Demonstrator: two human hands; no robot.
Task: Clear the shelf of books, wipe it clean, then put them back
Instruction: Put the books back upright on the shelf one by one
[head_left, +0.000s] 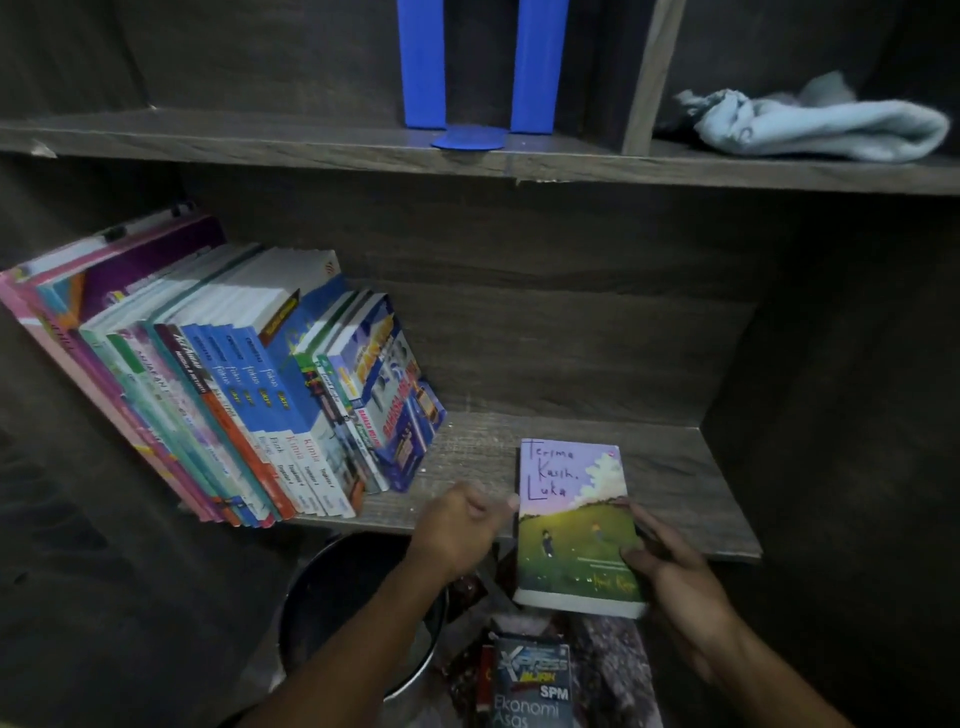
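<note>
A paperback "Terima Kasih, Luka", with a purple sky and green field on its cover, lies face up over the front edge of the lower shelf. My right hand grips its right edge near the bottom corner. At the book's left edge, my left hand has its fingers curled and its thumb touching the cover's side. A row of several books leans to the left on the left part of the same shelf.
A light blue cloth lies in the upper right compartment. Blue bookends stand on the upper shelf. Below the shelf are a dark round bin and a stack of books topped by "Xpress Ekonomi Asas".
</note>
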